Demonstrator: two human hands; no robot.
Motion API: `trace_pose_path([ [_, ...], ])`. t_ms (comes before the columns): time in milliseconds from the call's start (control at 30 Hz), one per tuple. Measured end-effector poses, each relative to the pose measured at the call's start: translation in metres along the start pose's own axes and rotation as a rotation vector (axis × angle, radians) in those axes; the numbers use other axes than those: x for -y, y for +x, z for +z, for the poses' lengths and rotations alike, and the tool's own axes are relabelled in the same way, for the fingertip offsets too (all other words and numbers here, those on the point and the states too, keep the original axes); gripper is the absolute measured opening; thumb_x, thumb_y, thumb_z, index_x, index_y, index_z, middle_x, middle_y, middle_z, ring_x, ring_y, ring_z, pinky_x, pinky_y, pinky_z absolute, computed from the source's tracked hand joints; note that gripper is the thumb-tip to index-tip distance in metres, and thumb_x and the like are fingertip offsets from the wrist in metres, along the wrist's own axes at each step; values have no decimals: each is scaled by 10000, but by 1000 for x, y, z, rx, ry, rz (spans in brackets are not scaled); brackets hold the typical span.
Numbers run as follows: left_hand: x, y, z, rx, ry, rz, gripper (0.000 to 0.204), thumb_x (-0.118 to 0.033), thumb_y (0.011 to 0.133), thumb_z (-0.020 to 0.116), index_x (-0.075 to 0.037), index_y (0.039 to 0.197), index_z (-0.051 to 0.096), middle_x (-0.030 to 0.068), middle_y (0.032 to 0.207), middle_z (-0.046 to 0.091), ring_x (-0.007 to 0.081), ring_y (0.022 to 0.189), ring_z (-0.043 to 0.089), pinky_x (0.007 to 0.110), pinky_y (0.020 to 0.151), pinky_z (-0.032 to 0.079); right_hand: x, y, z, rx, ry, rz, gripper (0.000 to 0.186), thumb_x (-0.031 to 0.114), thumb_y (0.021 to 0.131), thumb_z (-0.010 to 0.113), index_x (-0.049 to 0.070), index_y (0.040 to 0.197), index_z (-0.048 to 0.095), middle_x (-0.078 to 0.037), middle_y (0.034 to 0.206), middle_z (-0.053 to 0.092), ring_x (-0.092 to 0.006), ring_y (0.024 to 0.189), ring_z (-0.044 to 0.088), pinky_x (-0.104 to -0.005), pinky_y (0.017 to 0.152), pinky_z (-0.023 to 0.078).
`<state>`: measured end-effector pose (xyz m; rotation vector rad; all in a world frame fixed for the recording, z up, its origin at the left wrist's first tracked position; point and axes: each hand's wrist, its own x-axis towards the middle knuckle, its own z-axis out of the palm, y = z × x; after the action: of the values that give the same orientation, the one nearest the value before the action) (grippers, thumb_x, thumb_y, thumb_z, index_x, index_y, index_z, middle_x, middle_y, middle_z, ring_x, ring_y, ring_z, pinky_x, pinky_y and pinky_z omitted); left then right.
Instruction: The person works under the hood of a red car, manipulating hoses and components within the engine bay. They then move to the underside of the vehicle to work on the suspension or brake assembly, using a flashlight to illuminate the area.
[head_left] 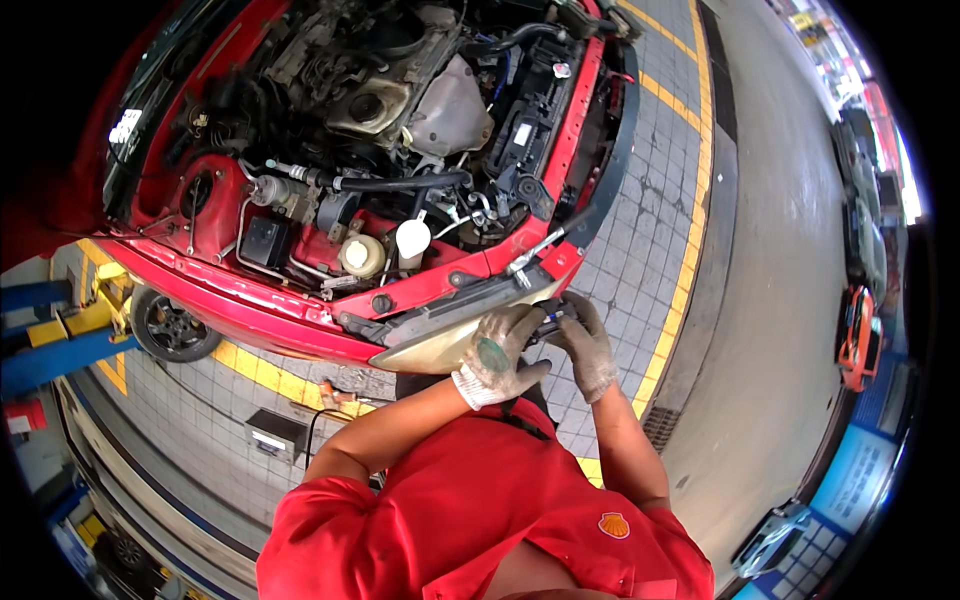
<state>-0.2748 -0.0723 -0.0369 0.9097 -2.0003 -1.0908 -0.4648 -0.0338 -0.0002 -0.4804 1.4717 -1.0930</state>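
Both my hands wear off-white work gloves and meet at the front corner of a red car, beside its headlight. My left hand has its fingers curled over a small dark part with a touch of blue; a greenish patch marks the glove's back. From the other side, my right hand closes its fingers on the same part. The fingers partly cover it, so its exact kind is unclear. Just above the hands, a silver tool with a dark handle rests across the car's corner.
The open engine bay holds a white-capped reservoir and black hoses. On the tiled floor at left are a grey box, an orange-handled tool and a loose wheel, near a blue and yellow lift arm.
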Motion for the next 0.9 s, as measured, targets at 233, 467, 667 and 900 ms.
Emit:
trace_pose_path([
  [233, 40, 51, 13, -314, 150, -201, 422, -191, 883, 738, -53, 1269, 635, 175, 1304, 638, 397, 1181, 622, 525, 1025, 476, 42, 109, -37, 127, -200, -163, 583, 101, 933, 660, -13, 1490, 525, -104, 1317, 626, -205, 1208, 595, -349, 1073, 473],
  [467, 142, 111, 23, -6, 500, -716, 315, -252, 1010, 558, -96, 1250, 690, 185, 1201, 716, 383, 1170, 665, 518, 1034, 519, 136, 280, -10, 266, -624, -435, 671, 186, 871, 746, -34, 1472, 545, -159, 1315, 686, -227, 1184, 652, -350, 1052, 501],
  [667, 223, 154, 36, 397, 428, -1217, 408, -180, 972, 532, -47, 1309, 718, 236, 1405, 666, 410, 1297, 653, 506, 1088, 535, 145, 401, 51, 422, -853, -661, 661, 250, 872, 781, 46, 1462, 564, -224, 1407, 646, -371, 1303, 630, -414, 1120, 481],
  [900, 269, 157, 69, 317, 302, -1524, 465, -193, 1013, 492, -98, 1433, 667, 168, 1490, 631, 382, 1358, 627, 515, 1101, 534, 99, 435, 53, 541, -1274, -749, 555, 279, 868, 759, 93, 1370, 612, -219, 1241, 713, -437, 1155, 673, -513, 1032, 525],
])
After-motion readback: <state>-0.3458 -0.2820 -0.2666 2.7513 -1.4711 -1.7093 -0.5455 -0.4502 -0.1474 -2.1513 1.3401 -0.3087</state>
